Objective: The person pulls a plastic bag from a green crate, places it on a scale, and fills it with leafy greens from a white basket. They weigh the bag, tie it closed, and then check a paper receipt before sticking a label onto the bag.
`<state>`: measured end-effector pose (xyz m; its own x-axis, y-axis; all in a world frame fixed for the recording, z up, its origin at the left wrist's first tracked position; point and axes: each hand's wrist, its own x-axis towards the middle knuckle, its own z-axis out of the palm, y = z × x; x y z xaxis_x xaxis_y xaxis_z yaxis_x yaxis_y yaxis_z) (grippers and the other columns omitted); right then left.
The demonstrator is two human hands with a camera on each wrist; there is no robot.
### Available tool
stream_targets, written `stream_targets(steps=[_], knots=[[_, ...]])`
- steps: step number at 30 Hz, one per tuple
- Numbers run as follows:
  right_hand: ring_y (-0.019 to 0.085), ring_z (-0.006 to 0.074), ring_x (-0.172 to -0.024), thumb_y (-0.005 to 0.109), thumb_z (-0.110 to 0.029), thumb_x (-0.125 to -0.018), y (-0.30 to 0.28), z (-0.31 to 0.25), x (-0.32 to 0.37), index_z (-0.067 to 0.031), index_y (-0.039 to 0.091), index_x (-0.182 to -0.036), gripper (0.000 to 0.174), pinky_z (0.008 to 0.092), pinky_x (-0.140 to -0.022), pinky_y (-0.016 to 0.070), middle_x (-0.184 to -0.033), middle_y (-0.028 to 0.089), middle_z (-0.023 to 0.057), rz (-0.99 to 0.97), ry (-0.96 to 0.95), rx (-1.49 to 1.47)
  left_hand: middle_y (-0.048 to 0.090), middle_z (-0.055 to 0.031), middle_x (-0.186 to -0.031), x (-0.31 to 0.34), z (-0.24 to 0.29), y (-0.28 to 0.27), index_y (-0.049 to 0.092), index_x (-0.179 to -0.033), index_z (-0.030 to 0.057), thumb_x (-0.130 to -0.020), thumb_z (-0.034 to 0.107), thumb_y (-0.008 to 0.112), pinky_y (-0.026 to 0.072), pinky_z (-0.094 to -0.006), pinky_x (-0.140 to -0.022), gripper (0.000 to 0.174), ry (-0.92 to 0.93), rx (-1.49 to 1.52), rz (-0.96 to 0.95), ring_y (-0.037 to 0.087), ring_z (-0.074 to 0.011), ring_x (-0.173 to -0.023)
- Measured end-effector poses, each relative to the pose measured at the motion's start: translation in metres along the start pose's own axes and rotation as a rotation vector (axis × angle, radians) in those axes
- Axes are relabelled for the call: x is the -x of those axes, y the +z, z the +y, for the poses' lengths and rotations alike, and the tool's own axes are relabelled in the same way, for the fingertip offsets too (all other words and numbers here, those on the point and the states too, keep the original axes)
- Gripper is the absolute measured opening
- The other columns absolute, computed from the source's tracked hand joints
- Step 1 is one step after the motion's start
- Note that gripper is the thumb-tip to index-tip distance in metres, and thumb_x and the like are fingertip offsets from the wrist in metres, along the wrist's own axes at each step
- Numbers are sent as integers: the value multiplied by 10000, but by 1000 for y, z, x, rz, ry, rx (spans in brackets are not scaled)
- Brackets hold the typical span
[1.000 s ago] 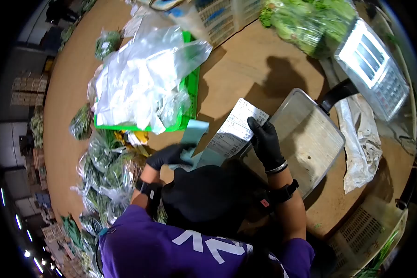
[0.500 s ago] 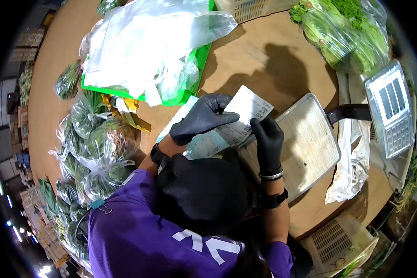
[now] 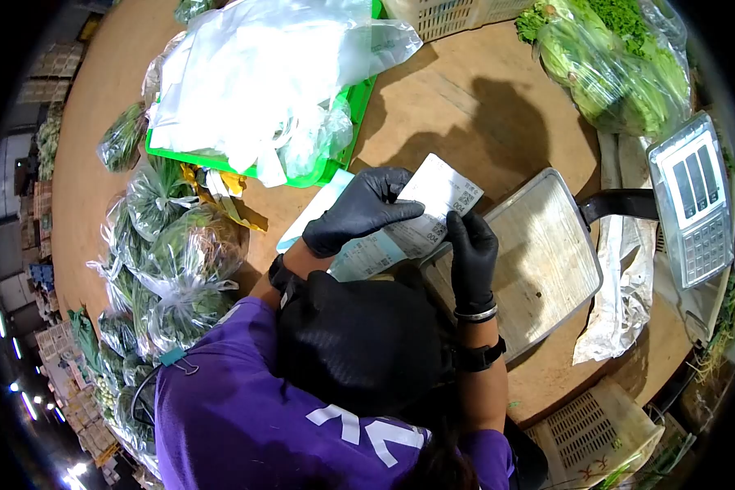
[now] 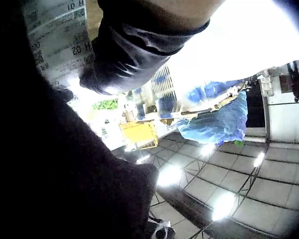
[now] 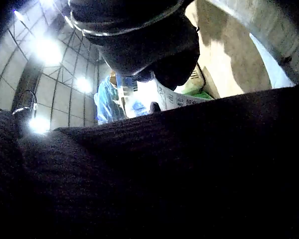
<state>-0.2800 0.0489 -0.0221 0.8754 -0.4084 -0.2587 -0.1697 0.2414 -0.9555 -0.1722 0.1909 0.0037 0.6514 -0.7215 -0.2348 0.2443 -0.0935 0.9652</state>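
A strip of printed labels (image 3: 439, 186) on pale blue backing is held between both black-gloved hands in the head view. My left hand (image 3: 358, 212) pinches its upper left edge between thumb and fingers. At the right edge my right hand (image 3: 472, 260) pinches it with thumb and fingertips. The strip's lower end curves toward the capped head, which hides part of it. In the left wrist view the label strip (image 4: 60, 42) hangs beside the gloved left hand (image 4: 132, 59). The right wrist view shows the right hand (image 5: 152, 55) above a sliver of the strip.
A weighing scale's platform (image 3: 539, 261) lies right of the hands, with its display (image 3: 694, 196) beyond. Clear plastic bags (image 3: 253, 90) fill a green crate (image 3: 208, 160). Bagged greens (image 3: 180, 278) line the left. Bagged lettuce (image 3: 612, 73) lies far right, a basket (image 3: 596, 433) near right.
My left hand has come up from the strip's lower left to pinch its upper part beside the right hand. The head view has shifted; the last half second shows little movement.
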Motion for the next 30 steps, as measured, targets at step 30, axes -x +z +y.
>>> stream_targets(steps=[30], knots=[[574, 168, -819, 489, -68, -806, -3, 6, -20, -8, 487, -1082, 282, 264, -703, 455, -903, 596, 119, -429, 66, 212, 589, -163, -882, -15, 115, -324, 591, -960, 87, -701, 65, 404, 452, -346, -695, 320, 420, -1264, 1256, 564, -313, -795]])
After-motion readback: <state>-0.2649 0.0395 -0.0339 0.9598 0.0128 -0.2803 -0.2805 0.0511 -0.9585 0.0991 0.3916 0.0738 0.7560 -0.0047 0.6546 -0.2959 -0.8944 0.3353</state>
